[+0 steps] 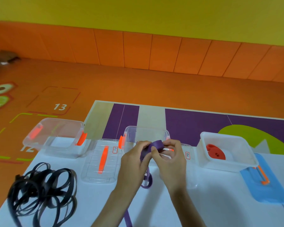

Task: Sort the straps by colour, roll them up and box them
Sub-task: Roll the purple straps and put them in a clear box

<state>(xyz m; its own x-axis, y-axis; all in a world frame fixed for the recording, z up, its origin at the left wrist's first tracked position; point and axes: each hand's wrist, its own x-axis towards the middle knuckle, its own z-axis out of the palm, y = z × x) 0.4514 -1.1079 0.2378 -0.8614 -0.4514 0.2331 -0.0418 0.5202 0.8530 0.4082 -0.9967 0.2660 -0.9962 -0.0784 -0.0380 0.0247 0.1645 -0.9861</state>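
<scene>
A purple strap [156, 145] is partly rolled into a coil above the table's middle. My left hand [134, 159] and my right hand [170, 158] both pinch that coil, one on each side. The strap's loose tail hangs down between my forearms and runs off the lower edge. Behind the coil stands an open clear box [146, 133] with orange clips. A tangle of black straps [43, 192] lies at the lower left. To the right, a white box [226, 149] holds rolled red straps [216, 153].
Another clear box [56, 136] sits at the left on the table's edge. A clear lid [102, 163] with an orange handle lies flat beside my left hand. A second lid [189, 161] is partly hidden by my right hand. A blue lid [262, 182] lies at the right.
</scene>
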